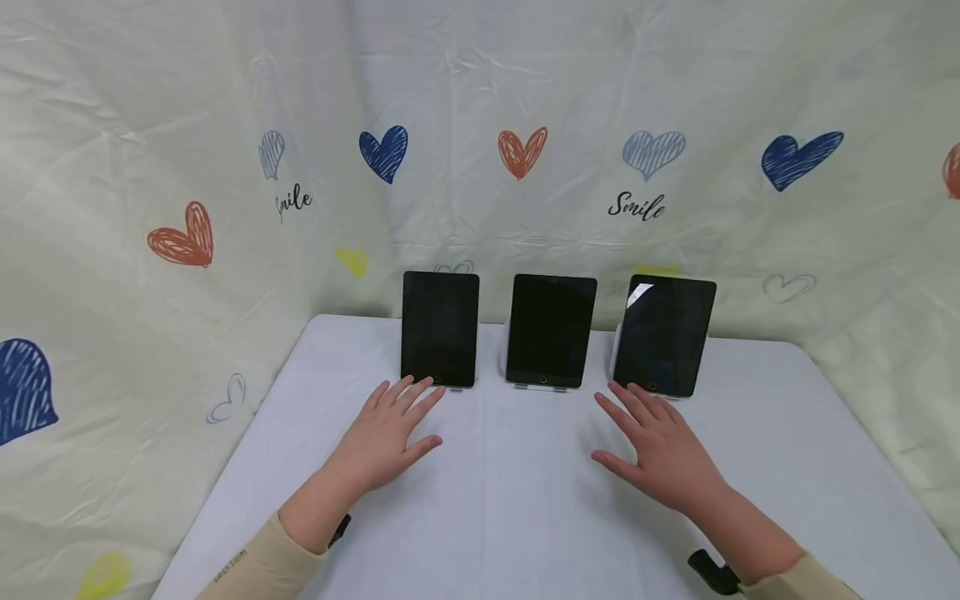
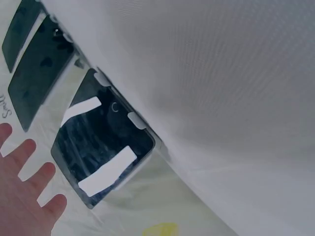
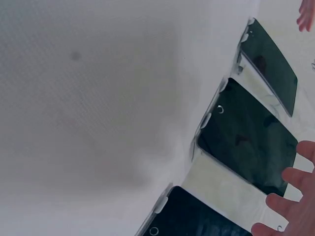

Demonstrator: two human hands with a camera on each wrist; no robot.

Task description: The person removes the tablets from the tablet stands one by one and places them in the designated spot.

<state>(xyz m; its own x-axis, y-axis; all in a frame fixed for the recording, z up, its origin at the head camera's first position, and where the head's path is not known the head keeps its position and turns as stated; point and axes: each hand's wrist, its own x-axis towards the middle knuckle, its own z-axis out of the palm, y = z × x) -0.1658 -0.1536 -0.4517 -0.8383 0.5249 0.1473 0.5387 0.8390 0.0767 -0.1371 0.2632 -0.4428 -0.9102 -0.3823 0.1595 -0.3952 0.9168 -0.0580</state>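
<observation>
Three dark-screened tablets stand upright on small stands along the back of the white table. My left hand (image 1: 386,437) hovers over the table with fingers spread, its fingertips overlapping the lower edge of the left tablet (image 1: 439,329) in the head view. Spread the same way, my right hand (image 1: 660,446) is in front of the right tablet (image 1: 665,336). Between them stands the middle tablet (image 1: 551,332). Both hands hold nothing. White reflections cross the left tablet's screen in the left wrist view, where two pale stand lips (image 2: 137,120) grip its lower edge.
A white cloth covers the table (image 1: 517,500). Behind and to both sides hangs a pale curtain (image 1: 457,75) printed with hearts and the word Smile. Dark straps (image 1: 712,573) show at both wrists, by beige sleeves (image 1: 262,562).
</observation>
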